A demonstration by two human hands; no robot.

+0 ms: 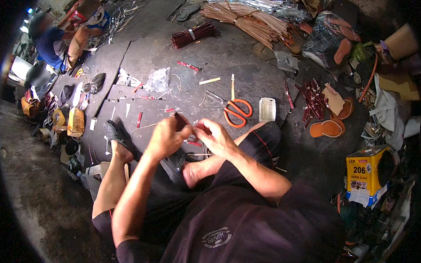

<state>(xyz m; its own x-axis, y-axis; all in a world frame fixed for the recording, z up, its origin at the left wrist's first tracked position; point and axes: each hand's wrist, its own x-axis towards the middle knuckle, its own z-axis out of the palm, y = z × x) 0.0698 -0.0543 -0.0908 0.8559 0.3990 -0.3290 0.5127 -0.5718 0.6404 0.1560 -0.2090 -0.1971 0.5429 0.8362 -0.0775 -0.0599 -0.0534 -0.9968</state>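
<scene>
My left hand (166,138) is closed on a short dark red strip (180,121), whose upper end shows above the fingers. Close against it, my right hand (214,137) is bent into a pinch; what lies between its fingertips is too small to make out. Both hands are over my lap, in front of my crossed legs. Beyond the right hand lie scissors (238,113) with orange handles, blades spread. A white rectangular dish (267,109) stands to their right. A small red strip (139,120) lies left of my left hand.
A heap of dark red strips (312,100) lies at right beside orange sandals (326,128). Bundled brown strips (251,21) and a dark red bundle (193,35) lie at the far side. A yellow can (366,171) stands at right. Another person (60,45) sits far left.
</scene>
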